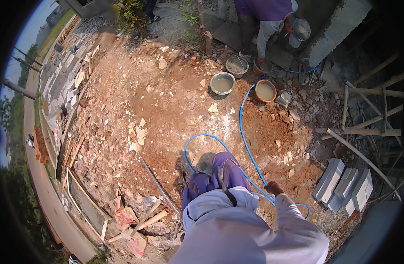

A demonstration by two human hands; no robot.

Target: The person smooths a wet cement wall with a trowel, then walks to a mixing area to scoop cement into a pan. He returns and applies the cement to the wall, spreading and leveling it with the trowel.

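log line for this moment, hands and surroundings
right hand: at blue hose, grip unclear | left hand: not clearly visible | ahead: co-worker bent beside buckets | right: grey blocks

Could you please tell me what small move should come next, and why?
Probably ease the blue hose aside with the right hand: that hand is at the hose, whose loop lies just in front of the purple trousers and might trip the wearer.

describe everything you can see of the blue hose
The blue hose is slim and bright, seemingly flexible plastic. From the upper right it curves past the orange-rimmed bucket to the right hand, which appears closed on it. A loop lies on the dirt around the purple trousers, partly hidden by them; more curves show near the hand. Neither end is clear.
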